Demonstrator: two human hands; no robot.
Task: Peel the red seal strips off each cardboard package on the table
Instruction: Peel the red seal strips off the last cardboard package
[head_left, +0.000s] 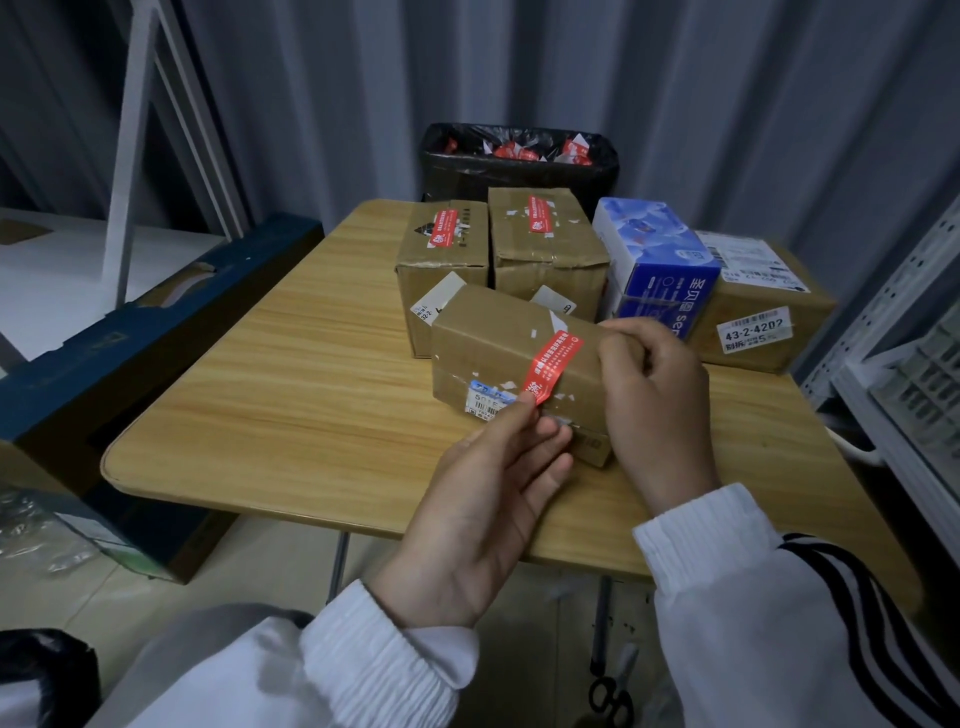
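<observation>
As I looked down through the head camera, the nearest package (498, 358) lay on the wooden table (260, 395) just in front of me, its long side running roughly left to right. I had the right hand (660, 410) gripping its right end, fingers curled over the top edge to steady it. The left hand (493, 499) was pinching the lower end of the red seal strip (554, 365) between thumb and forefinger, the other fingers loosely spread below. What mattered to me was how that strip lay. It ran slantwise from the top face near the right hand, over the front edge, down to the loose end at the left hand, so the left hand was plainly nearer the free end. I judged the pull should go up and back along the strip's own length, toward the right hand, since a sideways tug might tear it. Its upper part appeared to be stuck to the cardboard. Two further packages (441, 249) behind each carried a red strip not yet peeled, and a black bin (519, 171) beyond the table held red scraps.
</observation>
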